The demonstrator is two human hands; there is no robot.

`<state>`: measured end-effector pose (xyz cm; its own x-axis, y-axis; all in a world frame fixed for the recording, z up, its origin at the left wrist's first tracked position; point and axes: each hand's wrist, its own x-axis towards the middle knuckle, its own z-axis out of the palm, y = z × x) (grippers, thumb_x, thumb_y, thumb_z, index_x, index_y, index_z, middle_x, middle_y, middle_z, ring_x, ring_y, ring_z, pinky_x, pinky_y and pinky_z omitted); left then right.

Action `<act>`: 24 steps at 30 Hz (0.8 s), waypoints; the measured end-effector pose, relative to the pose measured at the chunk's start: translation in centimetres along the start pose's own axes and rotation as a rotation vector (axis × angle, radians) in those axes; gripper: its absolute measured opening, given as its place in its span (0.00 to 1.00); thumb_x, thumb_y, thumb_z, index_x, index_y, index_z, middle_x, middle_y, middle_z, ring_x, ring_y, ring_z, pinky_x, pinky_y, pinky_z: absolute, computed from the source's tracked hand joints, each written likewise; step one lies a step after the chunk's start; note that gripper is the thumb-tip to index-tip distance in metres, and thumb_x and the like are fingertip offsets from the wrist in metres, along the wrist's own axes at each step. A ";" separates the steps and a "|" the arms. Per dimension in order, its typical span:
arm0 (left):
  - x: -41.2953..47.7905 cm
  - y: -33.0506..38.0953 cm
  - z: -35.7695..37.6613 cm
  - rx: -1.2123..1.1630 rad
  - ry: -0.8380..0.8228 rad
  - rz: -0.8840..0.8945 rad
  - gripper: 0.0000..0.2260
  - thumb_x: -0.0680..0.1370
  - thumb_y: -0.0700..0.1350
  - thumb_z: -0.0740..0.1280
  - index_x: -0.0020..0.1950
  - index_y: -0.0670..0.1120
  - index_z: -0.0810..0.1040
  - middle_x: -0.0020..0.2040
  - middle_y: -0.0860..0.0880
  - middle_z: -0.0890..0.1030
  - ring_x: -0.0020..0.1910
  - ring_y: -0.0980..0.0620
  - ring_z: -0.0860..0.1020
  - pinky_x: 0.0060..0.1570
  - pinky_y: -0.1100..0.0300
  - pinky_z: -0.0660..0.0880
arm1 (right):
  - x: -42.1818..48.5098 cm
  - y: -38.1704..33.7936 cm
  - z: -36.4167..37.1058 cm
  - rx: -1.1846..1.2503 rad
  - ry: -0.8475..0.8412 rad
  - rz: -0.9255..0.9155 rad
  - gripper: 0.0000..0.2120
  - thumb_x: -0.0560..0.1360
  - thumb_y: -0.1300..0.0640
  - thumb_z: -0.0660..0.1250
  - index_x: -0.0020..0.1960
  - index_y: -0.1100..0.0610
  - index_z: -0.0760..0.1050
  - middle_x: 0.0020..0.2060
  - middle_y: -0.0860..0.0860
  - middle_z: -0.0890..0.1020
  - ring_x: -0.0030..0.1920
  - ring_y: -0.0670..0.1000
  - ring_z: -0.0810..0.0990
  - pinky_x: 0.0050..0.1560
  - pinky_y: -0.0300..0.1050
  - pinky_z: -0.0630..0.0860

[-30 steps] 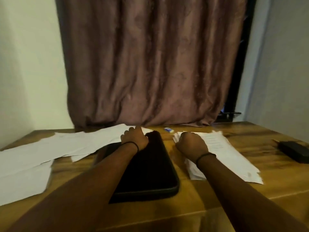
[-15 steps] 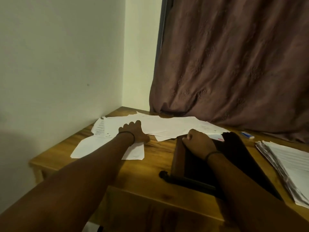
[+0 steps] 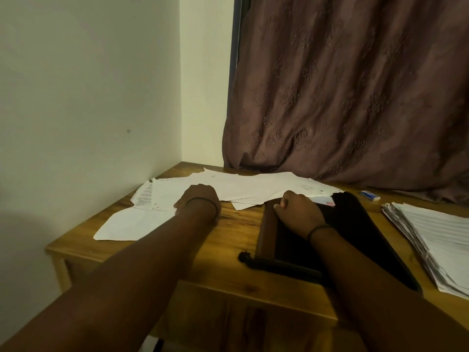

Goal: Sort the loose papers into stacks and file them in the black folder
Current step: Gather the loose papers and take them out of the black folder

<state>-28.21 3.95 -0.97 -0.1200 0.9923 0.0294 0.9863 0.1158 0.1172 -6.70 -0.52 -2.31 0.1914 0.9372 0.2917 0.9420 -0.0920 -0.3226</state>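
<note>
left grip (image 3: 200, 200) on papers (image 3: 253, 185), right grip (image 3: 297, 212) curled on black folder (image 3: 355, 224).

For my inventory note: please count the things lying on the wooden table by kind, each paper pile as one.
Spread of loose white paper sheets: 1
Neat stack of white printed papers: 1
Flat black folder: 1
Small blue-and-white block: 1
Total: 4

The surface (image 3: 236, 232) is wood with a visible grain and a slight warm shine. The loose papers (image 3: 253, 186) are thin, matt white paper, some with rough, torn edges. The black folder (image 3: 355, 222) looks smooth, perhaps leather or plastic, with a faint gloss. The curtain (image 3: 355, 97) is soft brown cloth with a stitched pattern. The wall (image 3: 88, 85) is matt and painted.
</note>
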 end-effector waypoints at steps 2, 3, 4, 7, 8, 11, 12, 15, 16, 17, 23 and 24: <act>-0.9 0.1 -0.4 0.064 0.112 0.050 0.18 0.74 0.46 0.69 0.62 0.42 0.78 0.57 0.42 0.81 0.57 0.43 0.79 0.58 0.49 0.77 | -0.2 0.1 -0.2 0.016 -0.003 -0.003 0.10 0.78 0.46 0.63 0.50 0.53 0.73 0.48 0.53 0.81 0.46 0.52 0.76 0.46 0.44 0.71; -1.3 0.2 -0.8 0.099 0.153 0.070 0.16 0.76 0.45 0.68 0.62 0.42 0.78 0.57 0.43 0.81 0.57 0.44 0.79 0.57 0.52 0.77 | -0.3 0.2 -0.3 0.023 -0.005 -0.003 0.10 0.78 0.46 0.64 0.49 0.53 0.74 0.47 0.53 0.81 0.47 0.52 0.76 0.47 0.44 0.71; -1.6 0.3 -1.4 0.139 0.192 0.092 0.16 0.76 0.45 0.67 0.62 0.42 0.78 0.58 0.44 0.81 0.57 0.45 0.79 0.55 0.53 0.77 | -0.4 0.2 -0.5 0.029 -0.011 -0.002 0.09 0.77 0.47 0.64 0.47 0.52 0.73 0.47 0.52 0.81 0.47 0.52 0.77 0.47 0.44 0.72; -2.8 0.9 -4.0 0.252 0.269 0.138 0.14 0.78 0.45 0.65 0.62 0.43 0.78 0.58 0.44 0.81 0.57 0.45 0.79 0.53 0.53 0.77 | -0.8 0.3 -1.1 0.034 -0.040 -0.013 0.08 0.76 0.48 0.66 0.44 0.51 0.73 0.47 0.52 0.81 0.48 0.51 0.77 0.49 0.45 0.73; -3.1 1.2 -5.1 0.271 0.285 0.163 0.14 0.78 0.45 0.64 0.62 0.43 0.78 0.58 0.44 0.81 0.56 0.45 0.79 0.53 0.54 0.77 | -0.8 0.3 -1.4 0.037 -0.050 -0.011 0.08 0.76 0.48 0.66 0.43 0.51 0.74 0.47 0.52 0.81 0.49 0.52 0.77 0.50 0.45 0.73; -4.9 2.6 -8.7 0.215 0.261 0.233 0.13 0.78 0.44 0.64 0.61 0.41 0.78 0.54 0.44 0.81 0.50 0.46 0.79 0.49 0.55 0.75 | -1.3 -0.2 -2.8 0.145 -0.075 -0.015 0.12 0.78 0.48 0.65 0.42 0.54 0.77 0.44 0.53 0.81 0.46 0.53 0.79 0.46 0.44 0.73; -5.4 3.2 -9.7 0.149 0.221 0.252 0.13 0.77 0.43 0.65 0.60 0.40 0.77 0.51 0.43 0.80 0.46 0.47 0.77 0.47 0.56 0.74 | -1.8 -0.6 -3.4 0.273 -0.107 0.007 0.14 0.79 0.47 0.64 0.42 0.55 0.78 0.42 0.53 0.82 0.43 0.53 0.80 0.42 0.42 0.73; -7.2 5.5 -11.4 -0.193 -0.078 0.280 0.14 0.77 0.38 0.65 0.63 0.37 0.75 0.51 0.40 0.77 0.42 0.44 0.79 0.33 0.58 0.77 | -3.7 -1.9 -5.9 0.752 -0.312 0.156 0.26 0.82 0.40 0.54 0.50 0.60 0.80 0.45 0.58 0.85 0.37 0.54 0.82 0.37 0.42 0.76; -7.7 6.5 -11.6 -0.333 -0.174 0.297 0.15 0.78 0.37 0.64 0.64 0.37 0.74 0.55 0.39 0.78 0.47 0.42 0.80 0.32 0.58 0.78 | -4.1 -1.9 -6.7 0.826 -0.362 0.181 0.30 0.82 0.37 0.51 0.53 0.61 0.79 0.47 0.59 0.85 0.38 0.55 0.83 0.36 0.42 0.77; -8.4 7.5 -11.7 -0.452 -0.226 0.311 0.14 0.79 0.37 0.63 0.64 0.37 0.74 0.57 0.38 0.78 0.49 0.42 0.81 0.34 0.58 0.79 | -4.6 -1.7 -7.5 0.864 -0.397 0.207 0.33 0.81 0.35 0.48 0.55 0.61 0.78 0.48 0.60 0.85 0.39 0.57 0.84 0.37 0.43 0.78; -10.5 14.0 -9.0 -0.682 -0.371 0.459 0.02 0.74 0.40 0.65 0.43 0.41 0.74 0.40 0.43 0.76 0.35 0.48 0.75 0.27 0.61 0.74 | -5.9 4.1 -10.9 1.053 -0.413 0.434 0.44 0.74 0.24 0.45 0.60 0.61 0.75 0.47 0.62 0.85 0.43 0.60 0.86 0.39 0.50 0.82; -10.9 15.1 -8.1 -0.715 -0.479 0.475 0.05 0.74 0.42 0.65 0.47 0.42 0.75 0.42 0.43 0.76 0.39 0.46 0.77 0.37 0.57 0.79 | -6.3 5.6 -11.2 1.050 -0.408 0.459 0.43 0.73 0.24 0.47 0.60 0.61 0.76 0.48 0.62 0.85 0.44 0.60 0.86 0.41 0.50 0.82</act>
<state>-12.96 -5.48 8.53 0.4857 0.8597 -0.1582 0.6006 -0.1967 0.7750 0.43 -10.70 4.16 0.1694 0.9436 -0.2845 0.0923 -0.3026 -0.9486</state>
